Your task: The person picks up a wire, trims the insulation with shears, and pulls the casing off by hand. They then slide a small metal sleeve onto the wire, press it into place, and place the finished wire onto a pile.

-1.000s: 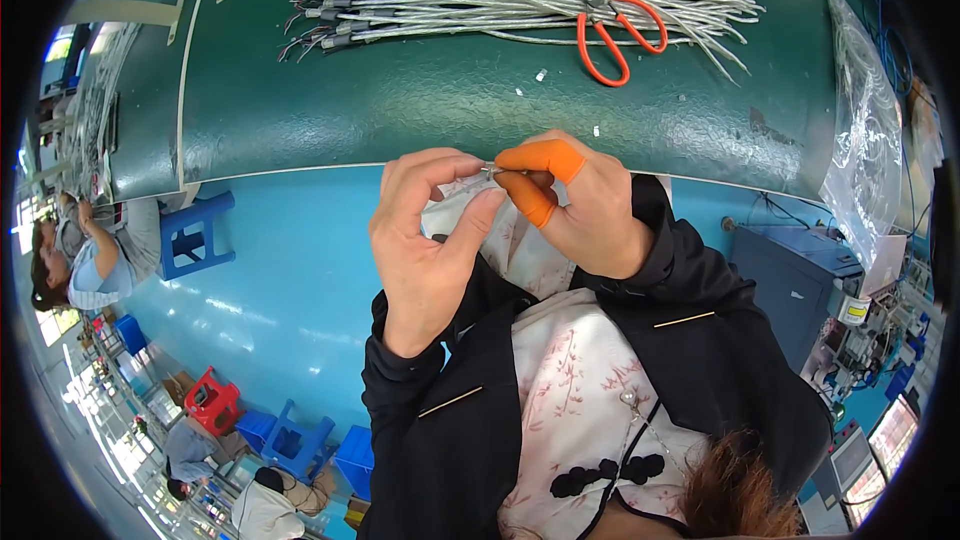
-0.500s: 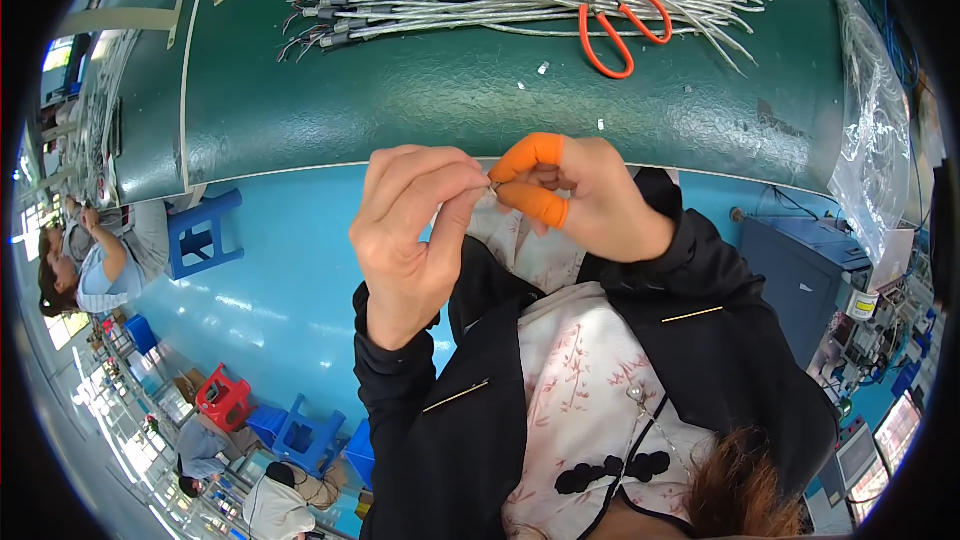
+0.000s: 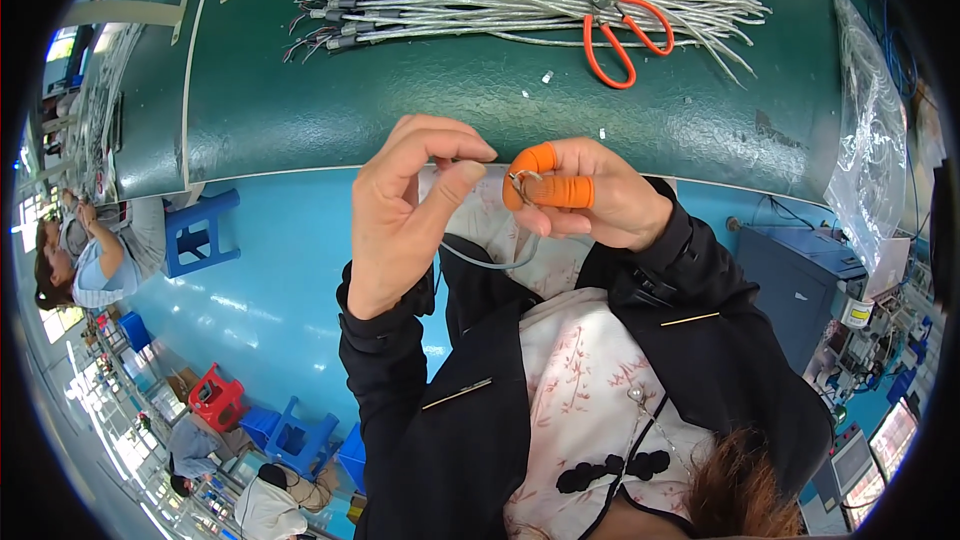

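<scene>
Orange finger cots cover the thumb and forefinger of my right hand, which pinches the thin, curled wire end of a cable. A grey cable hangs in a curve below both hands, running toward my left wrist; its far end is hidden. My left hand is just left of the wire end, thumb and forefinger apart with nothing seen between them. Its other fingers are partly hidden. Both hands are at the near edge of the green table.
A bundle of silvery braided cables lies across the far table, with orange-handled scissors on its right part. Small white scraps dot the tabletop. Clear plastic bags hang at the right edge. A blue stool and a seated person are left.
My left fingers have parted from the pinch and moved off the wire end. My right hand has turned, showing the curled wire. The grey cable's curve has come into view below.
</scene>
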Motion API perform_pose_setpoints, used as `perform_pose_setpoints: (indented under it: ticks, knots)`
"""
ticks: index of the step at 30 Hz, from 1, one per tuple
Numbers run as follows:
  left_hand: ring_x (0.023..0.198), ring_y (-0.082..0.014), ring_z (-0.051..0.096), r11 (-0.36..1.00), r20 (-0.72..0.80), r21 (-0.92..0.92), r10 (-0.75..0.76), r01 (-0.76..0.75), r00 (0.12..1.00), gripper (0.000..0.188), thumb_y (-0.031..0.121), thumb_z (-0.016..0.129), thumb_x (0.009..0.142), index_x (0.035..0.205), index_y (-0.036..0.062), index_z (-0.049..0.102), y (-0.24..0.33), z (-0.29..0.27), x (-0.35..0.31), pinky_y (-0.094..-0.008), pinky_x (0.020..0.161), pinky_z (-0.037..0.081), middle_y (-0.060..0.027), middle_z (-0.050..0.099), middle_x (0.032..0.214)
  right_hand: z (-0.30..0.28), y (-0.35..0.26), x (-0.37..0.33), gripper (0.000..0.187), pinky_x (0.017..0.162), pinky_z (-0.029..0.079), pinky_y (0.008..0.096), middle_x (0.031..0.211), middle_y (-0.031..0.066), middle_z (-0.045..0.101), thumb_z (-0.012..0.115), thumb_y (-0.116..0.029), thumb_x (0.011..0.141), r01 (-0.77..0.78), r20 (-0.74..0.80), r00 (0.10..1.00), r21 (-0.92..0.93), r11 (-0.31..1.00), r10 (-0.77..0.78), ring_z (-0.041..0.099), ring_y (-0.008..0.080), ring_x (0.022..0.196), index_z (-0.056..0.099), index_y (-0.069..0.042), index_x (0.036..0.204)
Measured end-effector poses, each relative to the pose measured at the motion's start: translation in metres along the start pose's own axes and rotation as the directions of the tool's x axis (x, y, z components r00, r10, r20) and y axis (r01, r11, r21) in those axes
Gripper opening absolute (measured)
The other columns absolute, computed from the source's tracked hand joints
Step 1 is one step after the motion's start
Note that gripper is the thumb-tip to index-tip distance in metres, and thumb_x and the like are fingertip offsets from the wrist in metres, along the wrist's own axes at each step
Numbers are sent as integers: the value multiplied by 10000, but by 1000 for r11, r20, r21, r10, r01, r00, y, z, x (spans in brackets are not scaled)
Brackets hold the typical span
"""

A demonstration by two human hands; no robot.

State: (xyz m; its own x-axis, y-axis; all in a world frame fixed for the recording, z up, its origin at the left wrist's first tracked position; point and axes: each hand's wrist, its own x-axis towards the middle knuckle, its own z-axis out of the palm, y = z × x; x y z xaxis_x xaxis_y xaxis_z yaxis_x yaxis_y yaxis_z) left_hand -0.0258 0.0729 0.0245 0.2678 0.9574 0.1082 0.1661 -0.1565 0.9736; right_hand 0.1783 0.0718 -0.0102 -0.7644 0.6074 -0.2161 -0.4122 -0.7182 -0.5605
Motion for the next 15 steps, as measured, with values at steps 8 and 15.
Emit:
perform_pose_setpoints:
  ticks: [8,15]
  knots:
    - [851,-131,520,992,146,-74,-94,106,985,59,-9,615,824,882,0,608,2,2,-1,-263,755,419,-67,589,955,2,5,3,215,472,299,165,738,76,606,541,-161,947,38,-21,999,-147,988,-41,383,18,487,603,37,1001]
    - [884,-127,509,903,73,-350,-240,250,968,86,14,619,831,911,-6,596,-4,9,1,-268,763,420,-66,561,1016,5,-2,1,194,466,282,174,746,54,616,551,-150,939,44,-105,993,-166,985,-62,374,21,495,615,24,995]
